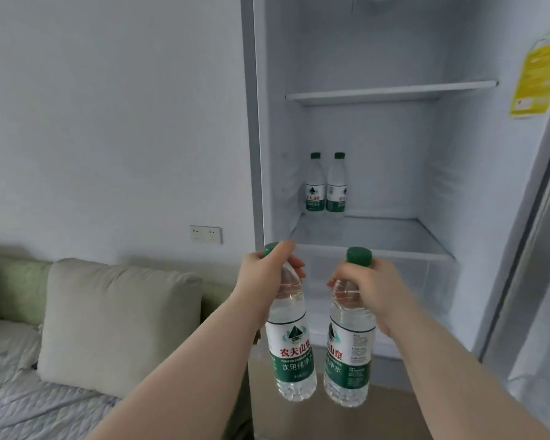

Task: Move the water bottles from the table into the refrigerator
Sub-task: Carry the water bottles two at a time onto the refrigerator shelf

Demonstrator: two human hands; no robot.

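I hold two clear water bottles with green caps and green-and-white labels in front of the open refrigerator (426,154). My left hand (264,274) grips the neck of the left bottle (291,347). My right hand (372,290) grips the neck of the right bottle (348,354). Both hang upright, side by side, just below the front edge of the lower glass shelf (375,236). Two more bottles of the same kind (326,185) stand together at the back left of that shelf.
An upper shelf (391,90) sits above. The open fridge door (540,249) with a yellow sticker (537,77) is at the right. A sofa with a beige cushion (118,319) stands at the left, and a wall socket (205,234) is beside the fridge.
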